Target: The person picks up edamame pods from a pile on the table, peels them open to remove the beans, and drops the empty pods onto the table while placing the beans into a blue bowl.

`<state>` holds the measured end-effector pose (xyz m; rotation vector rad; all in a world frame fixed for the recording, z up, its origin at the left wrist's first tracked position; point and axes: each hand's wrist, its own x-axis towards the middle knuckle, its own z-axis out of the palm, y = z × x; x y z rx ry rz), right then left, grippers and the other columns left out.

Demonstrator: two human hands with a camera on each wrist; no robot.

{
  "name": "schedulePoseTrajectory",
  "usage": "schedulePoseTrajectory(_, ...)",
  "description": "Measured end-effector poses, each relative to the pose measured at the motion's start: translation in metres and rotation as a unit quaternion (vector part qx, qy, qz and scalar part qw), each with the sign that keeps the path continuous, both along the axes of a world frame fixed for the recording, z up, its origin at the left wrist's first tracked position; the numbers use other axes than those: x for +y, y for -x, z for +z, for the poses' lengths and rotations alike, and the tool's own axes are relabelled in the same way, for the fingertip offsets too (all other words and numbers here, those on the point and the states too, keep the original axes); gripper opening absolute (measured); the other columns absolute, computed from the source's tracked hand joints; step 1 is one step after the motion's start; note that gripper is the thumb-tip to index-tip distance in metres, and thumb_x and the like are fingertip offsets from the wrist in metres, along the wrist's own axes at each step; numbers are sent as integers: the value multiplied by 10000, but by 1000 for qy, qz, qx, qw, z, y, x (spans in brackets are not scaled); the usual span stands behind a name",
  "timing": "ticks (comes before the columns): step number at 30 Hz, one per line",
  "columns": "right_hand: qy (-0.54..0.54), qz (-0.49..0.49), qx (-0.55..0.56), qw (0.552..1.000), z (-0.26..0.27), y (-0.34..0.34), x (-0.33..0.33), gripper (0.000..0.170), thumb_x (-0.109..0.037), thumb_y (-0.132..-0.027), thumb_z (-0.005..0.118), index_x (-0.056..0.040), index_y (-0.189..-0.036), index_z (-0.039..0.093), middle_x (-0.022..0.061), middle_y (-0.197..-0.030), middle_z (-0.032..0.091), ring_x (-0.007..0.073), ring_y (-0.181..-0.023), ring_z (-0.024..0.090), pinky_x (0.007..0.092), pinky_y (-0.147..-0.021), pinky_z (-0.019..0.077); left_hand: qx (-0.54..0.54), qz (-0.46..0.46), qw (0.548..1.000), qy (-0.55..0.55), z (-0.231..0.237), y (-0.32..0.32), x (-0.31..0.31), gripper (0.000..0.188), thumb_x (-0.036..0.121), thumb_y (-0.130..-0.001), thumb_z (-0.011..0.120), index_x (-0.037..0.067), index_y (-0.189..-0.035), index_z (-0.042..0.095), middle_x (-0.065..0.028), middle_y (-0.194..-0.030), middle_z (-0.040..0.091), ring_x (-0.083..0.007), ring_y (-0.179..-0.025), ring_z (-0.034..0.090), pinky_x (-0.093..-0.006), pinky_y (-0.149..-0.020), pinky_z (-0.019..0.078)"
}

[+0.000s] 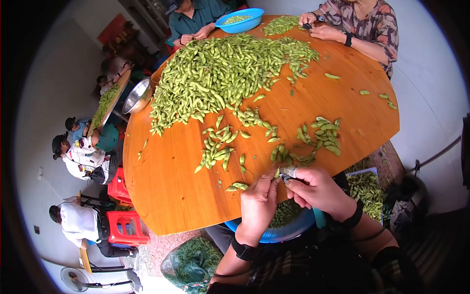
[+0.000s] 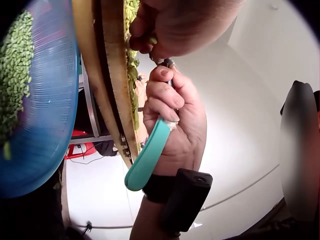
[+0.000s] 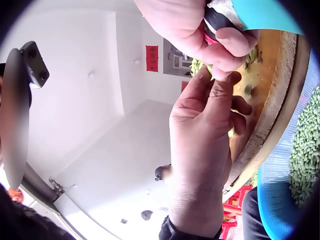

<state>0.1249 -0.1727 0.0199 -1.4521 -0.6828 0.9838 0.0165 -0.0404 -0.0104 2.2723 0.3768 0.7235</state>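
Note:
Over the table's near edge, my left hand pinches a green soybean pod between thumb and fingers. My right hand meets it there, its fingers curled round a tool with a teal handle. The handle sticks out below the fist in the left wrist view; the working end is hidden among the fingers. Pale and dark wrapping covers a digit of the right hand. Below both hands sits a blue basket of shelled green beans. Loose pods lie just beyond the hands.
A large pod heap covers the far part of the wooden table. Two people work across from me, near a blue basin. A metal bowl stands at the left edge. Below are a green net bag and a pod-filled crate.

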Motion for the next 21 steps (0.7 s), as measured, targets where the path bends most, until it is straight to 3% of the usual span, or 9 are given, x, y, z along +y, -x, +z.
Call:
schedulePoseTrajectory(5,-16,-37,15,999,-12,8,2,104,-44,-939,528,11,-865,573,11,-672,575,49,-507,500,223,-445,393,-31,5,1000,-3,-9,-1,-1,308,12,-863,632,48,-1170,633,-190,-873,678,-347,-776,684,-374,-651,547)
schedulePoseTrajectory(7,-36,-56,-43,997,-21,9,4,75,-40,-935,542,20,-933,587,7,-671,566,47,-554,499,228,-485,410,-45,5,999,4,-15,-1,0,257,-3,-857,637,30,-1112,639,-193,-863,677,-344,-782,689,-362,-647,546)
schedulePoseTrajectory(11,-64,-78,-55,993,-26,13,10,104,-28,-930,545,23,-1011,587,3,-688,560,48,-604,504,235,-524,430,-41,3,998,44,-17,1,0,222,-8,-855,643,19,-1075,635,-206,-850,671,-339,-770,691,-350,-651,545)
schedulePoseTrajectory(13,-74,-86,-10,993,-30,14,13,137,-31,-935,537,7,-1057,588,-9,-697,541,36,-610,490,213,-523,408,-32,-2,995,93,-22,1,3,192,-6,-885,621,12,-1076,632,-162,-819,683,-241,-686,692,-302,-609,534)
schedulePoseTrajectory(14,-74,-87,-10,993,-29,14,13,137,-31,-935,537,7,-1057,588,-9,-697,541,36,-610,490,213,-523,408,-32,-3,995,93,-20,2,4,192,-6,-885,621,12,-1076,632,-162,-819,683,-241,-686,692,-302,-609,534)
schedulePoseTrajectory(16,-79,-71,134,985,-24,11,12,136,-37,-939,529,-11,-1058,591,-24,-692,519,22,-576,452,198,-492,365,-13,-52,966,253,-15,3,6,149,0,-924,589,8,-1066,635,-85,-785,683,-121,-622,639,-245,-558,506)
schedulePoseTrajectory(17,-78,-72,133,985,-19,9,11,136,-37,-939,529,-11,-1058,591,-24,-692,519,22,-576,452,198,-492,365,-14,-53,965,255,-13,3,7,149,0,-924,589,8,-1066,635,-85,-785,683,-121,-622,639,-245,-558,506)
schedulePoseTrajectory(19,-51,-44,168,984,-7,5,7,131,-74,-951,518,-25,-1043,598,-33,-681,503,15,-539,418,189,-461,319,-21,-79,919,387,-8,4,12,149,33,-972,536,5,-1084,630,-39,-807,674,-57,-600,584,-205,-526,479)
schedulePoseTrajectory(21,-32,-23,169,985,3,0,5,167,-106,-957,509,-30,-1074,600,-36,-686,494,20,-539,406,185,-466,307,-27,-95,898,430,-5,4,18,164,55,-985,519,6,-1101,623,-49,-832,677,-66,-591,583,-205,-523,482)
